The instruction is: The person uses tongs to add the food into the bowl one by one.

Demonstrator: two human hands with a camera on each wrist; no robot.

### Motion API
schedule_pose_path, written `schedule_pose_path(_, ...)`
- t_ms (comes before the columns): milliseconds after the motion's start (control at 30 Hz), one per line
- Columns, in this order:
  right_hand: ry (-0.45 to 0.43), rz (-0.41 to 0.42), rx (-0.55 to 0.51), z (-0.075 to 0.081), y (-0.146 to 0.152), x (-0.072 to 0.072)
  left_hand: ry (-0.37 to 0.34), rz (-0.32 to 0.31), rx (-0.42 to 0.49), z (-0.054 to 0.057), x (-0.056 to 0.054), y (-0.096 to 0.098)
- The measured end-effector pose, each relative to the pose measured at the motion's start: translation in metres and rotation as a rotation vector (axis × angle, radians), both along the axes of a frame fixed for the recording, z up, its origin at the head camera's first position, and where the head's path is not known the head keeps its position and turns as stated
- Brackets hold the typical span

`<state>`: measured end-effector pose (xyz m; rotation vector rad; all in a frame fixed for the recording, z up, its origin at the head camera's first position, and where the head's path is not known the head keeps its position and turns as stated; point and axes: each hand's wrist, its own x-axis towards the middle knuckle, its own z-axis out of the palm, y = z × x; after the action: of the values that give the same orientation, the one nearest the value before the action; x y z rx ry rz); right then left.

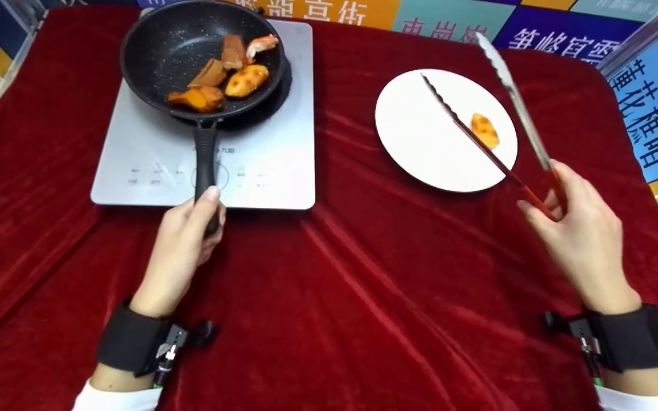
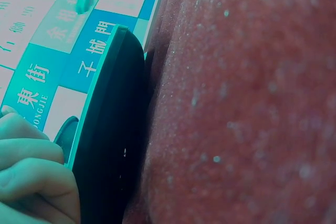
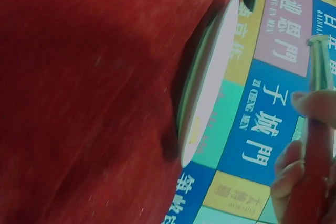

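My left hand (image 1: 186, 231) grips the black handle (image 1: 205, 160) of a frying pan (image 1: 163, 51), thumb along the top. Inside the pan are brown blocks (image 1: 233, 52), an orange-brown piece (image 1: 197, 99), a spotted yellow piece (image 1: 247, 80) and a red-and-white piece (image 1: 262, 45). My right hand (image 1: 586, 234) holds metal tongs (image 1: 526, 123) by their red handles, the tong arms spread wide. One tong arm reaches over a white plate (image 1: 414, 148), beside another spotted yellow piece (image 1: 485, 131); the other passes beyond the plate's right rim. In the right wrist view, fingers wrap the red handle (image 3: 310, 171).
Beneath the pan is a silver-white induction cooker (image 1: 283, 171) with printed controls. A dark red cloth (image 1: 352, 285) covers the table. Panels with Chinese lettering (image 1: 449, 23) stand along the back and sides. Each wrist wears a black band (image 1: 132, 339) with a small camera.
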<state>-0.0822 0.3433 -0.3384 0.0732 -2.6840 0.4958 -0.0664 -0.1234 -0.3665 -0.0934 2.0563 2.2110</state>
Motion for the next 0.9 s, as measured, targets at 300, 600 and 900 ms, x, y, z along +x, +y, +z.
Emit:
schedule_pose_path(300, -0.129, -0.075, 0.101, -0.004, 0.022, 0.011, 0.0, -0.001, 0.029, -0.008, -0.003, -0.001)
schedule_pose_path(600, -0.157, -0.119, 0.173, -0.01, 0.032, 0.017, -0.003, 0.002, 0.056, -0.015, -0.006, -0.003)
schedule_pose_path(900, -0.081, -0.054, 0.236, -0.019, 0.039, 0.023, -0.007, 0.0, 0.045, -0.013, -0.003, -0.001)
